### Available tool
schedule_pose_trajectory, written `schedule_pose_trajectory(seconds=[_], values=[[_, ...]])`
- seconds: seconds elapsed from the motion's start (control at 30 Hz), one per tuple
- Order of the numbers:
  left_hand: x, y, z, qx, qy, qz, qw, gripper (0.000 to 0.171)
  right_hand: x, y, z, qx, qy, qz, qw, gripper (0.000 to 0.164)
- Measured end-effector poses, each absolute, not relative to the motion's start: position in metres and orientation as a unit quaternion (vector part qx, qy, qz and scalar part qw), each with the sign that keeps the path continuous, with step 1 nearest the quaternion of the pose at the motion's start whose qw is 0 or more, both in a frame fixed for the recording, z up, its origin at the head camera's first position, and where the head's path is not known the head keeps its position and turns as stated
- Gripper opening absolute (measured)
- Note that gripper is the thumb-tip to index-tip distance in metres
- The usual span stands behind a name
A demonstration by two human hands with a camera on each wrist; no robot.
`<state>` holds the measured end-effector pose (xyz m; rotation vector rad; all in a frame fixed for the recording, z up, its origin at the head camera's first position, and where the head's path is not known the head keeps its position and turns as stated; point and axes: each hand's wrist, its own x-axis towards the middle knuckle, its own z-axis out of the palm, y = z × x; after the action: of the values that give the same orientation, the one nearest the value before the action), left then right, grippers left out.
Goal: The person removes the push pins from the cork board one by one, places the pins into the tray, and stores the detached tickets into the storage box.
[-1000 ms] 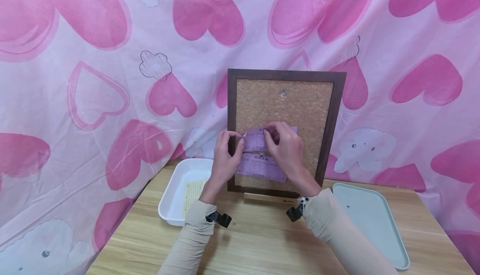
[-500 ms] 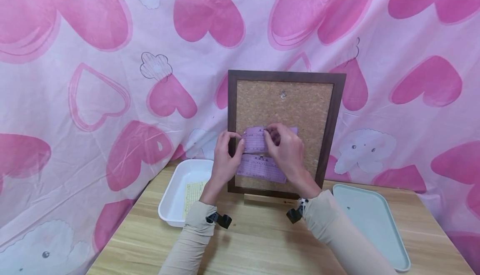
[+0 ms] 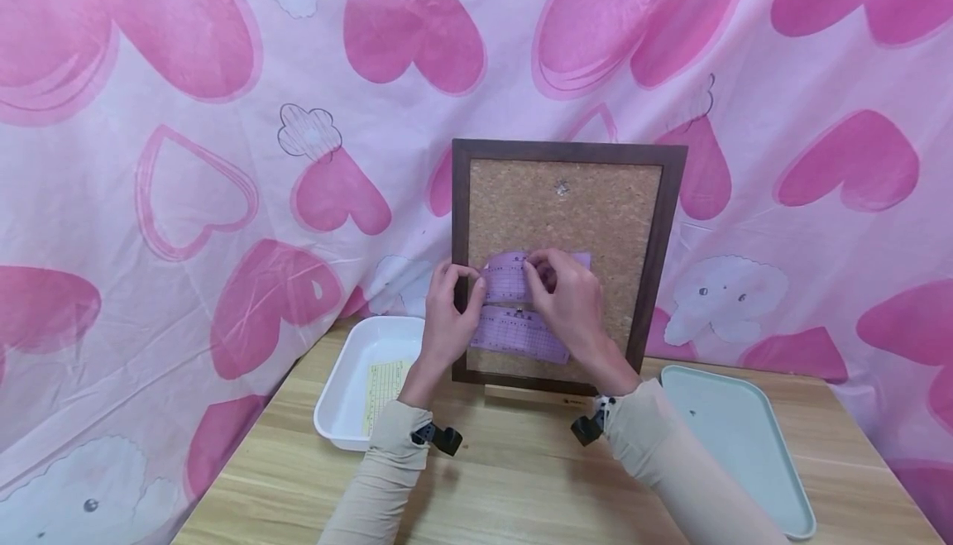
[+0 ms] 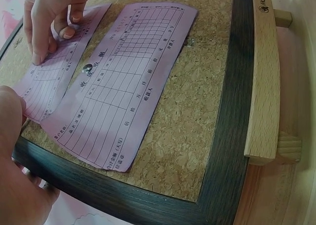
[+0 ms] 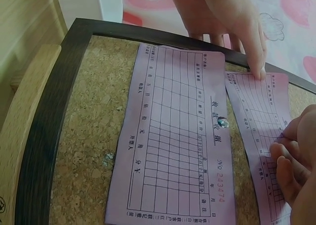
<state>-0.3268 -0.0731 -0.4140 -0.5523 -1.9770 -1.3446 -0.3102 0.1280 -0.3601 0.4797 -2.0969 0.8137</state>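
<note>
A framed corkboard [image 3: 573, 218] stands upright on the table. Two pink receipts lie against it, one over the other. A silver pushpin [image 4: 87, 68] fixes the lower receipt [image 3: 517, 335] at its top middle. My left hand [image 3: 450, 315] pinches the left edge of the upper receipt [image 3: 505, 282] between thumb and index finger. At that receipt's top middle, my right hand [image 3: 575, 301] holds its thumb and fingertips together against the board. The fingertips hide the small thing between them; I cannot tell what it is.
To the left, a white tub [image 3: 346, 392] holds a yellow lined slip [image 3: 383, 384]. A pale green tray [image 3: 744, 454] with a tiny dark item lies at the right. Silver pins [image 3: 562, 187] show high on the cork. The board's wooden foot [image 3: 524, 394] rests on the table.
My right index finger and knuckles have come down slightly at the upper receipt's top edge. The left hand keeps its pinch in nearly the same place.
</note>
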Motion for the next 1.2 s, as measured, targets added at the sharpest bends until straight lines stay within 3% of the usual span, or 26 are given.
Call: schedule_pose_trajectory(seconds=[0.8, 1.2], values=[[-0.326, -0.072, -0.417, -0.200, -0.756, -0.522, 0.339, 0.013, -0.305, 0.143, -0.369, 0.216, -0.807, 0.373, 0.404, 0.006], [-0.325, -0.072, -0.420, -0.189, -0.736, -0.536, 0.368, 0.009, -0.299, 0.163, -0.382, 0.203, -0.797, 0.401, 0.404, 0.007]])
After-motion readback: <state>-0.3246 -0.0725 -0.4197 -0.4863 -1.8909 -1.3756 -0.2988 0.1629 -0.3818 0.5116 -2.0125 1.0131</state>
